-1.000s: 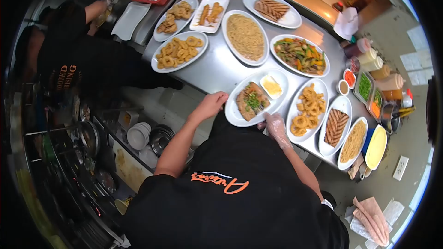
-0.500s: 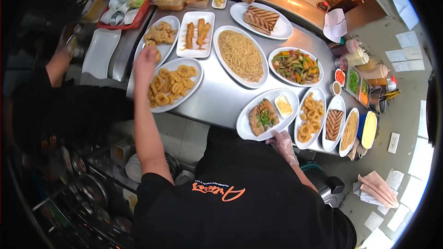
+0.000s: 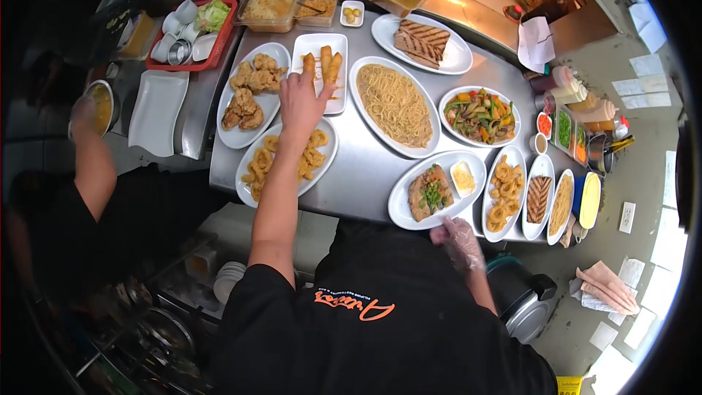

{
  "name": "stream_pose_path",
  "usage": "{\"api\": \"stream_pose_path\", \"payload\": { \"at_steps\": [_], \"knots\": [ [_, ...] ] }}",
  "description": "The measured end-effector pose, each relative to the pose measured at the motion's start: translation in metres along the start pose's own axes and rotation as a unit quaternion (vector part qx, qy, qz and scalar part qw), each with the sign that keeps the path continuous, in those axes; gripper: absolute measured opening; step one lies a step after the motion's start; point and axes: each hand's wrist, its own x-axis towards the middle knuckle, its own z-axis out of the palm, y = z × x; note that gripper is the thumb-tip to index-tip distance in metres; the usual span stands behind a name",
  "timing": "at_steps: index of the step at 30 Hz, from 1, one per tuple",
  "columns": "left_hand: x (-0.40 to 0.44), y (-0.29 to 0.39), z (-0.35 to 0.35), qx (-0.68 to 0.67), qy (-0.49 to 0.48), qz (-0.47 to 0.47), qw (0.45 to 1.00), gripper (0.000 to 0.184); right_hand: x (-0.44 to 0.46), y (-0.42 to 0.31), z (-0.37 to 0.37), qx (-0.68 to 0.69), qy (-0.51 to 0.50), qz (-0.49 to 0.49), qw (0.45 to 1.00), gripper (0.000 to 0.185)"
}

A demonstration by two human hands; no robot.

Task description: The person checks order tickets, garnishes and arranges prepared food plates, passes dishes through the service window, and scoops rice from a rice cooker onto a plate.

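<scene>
My bare left hand [image 3: 300,106] is closed over the lower ends of several spring rolls [image 3: 327,62] on a white rectangular plate [image 3: 342,45]. Its fingers partly hide the rolls and the sauce. Under my left forearm lies an oval plate [image 3: 327,163] of fried rings [image 3: 313,153], beside a plate of fried chicken [image 3: 245,106]. My right hand [image 3: 461,240], in a clear glove, has its fingertips at the near rim of an oval plate [image 3: 402,208]. That plate bears browned meat with green garnish [image 3: 430,194] and a small square sauce dish [image 3: 462,178].
Noodles [image 3: 395,106], vegetables [image 3: 479,115] and grilled fillets [image 3: 422,42] fill other plates on the steel table [image 3: 344,183]. Squeeze bottles [image 3: 585,102] line the right wall. At left, another person's hand [image 3: 84,113] is by a bowl [image 3: 104,106], near a red basket [image 3: 227,40].
My left hand has moved from above the chicken and ring plates right and forward onto the spring rolls. My gloved right hand stays by the meat plate's rim. The view has shifted slightly.
</scene>
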Motion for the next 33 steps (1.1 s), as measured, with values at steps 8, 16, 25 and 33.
{"api": "stream_pose_path", "payload": {
  "at_steps": [8, 16, 25, 33],
  "knots": [
    [-0.003, 0.012, 0.002, -0.02, -0.023, 0.015, 0.999, 0.062, 0.075, -0.213, 0.11, -0.48, -0.025, -0.484, 0.732, 0.026],
    [-0.009, -0.001, 0.031, -0.089, 0.038, 0.051, 0.994, 0.043, 0.252, -0.309, 0.228, -0.591, -0.095, -0.572, 0.56, 0.041],
    [0.009, -0.035, 0.012, -0.216, 0.01, -0.154, 0.964, 0.032, 0.266, -0.313, 0.238, -0.529, -0.149, -0.538, 0.639, 0.045],
    [-0.003, -0.013, -0.004, -0.126, 0.007, -0.209, 0.97, 0.043, 0.264, -0.312, 0.248, -0.535, -0.154, -0.56, 0.614, 0.033]
  ]
}}
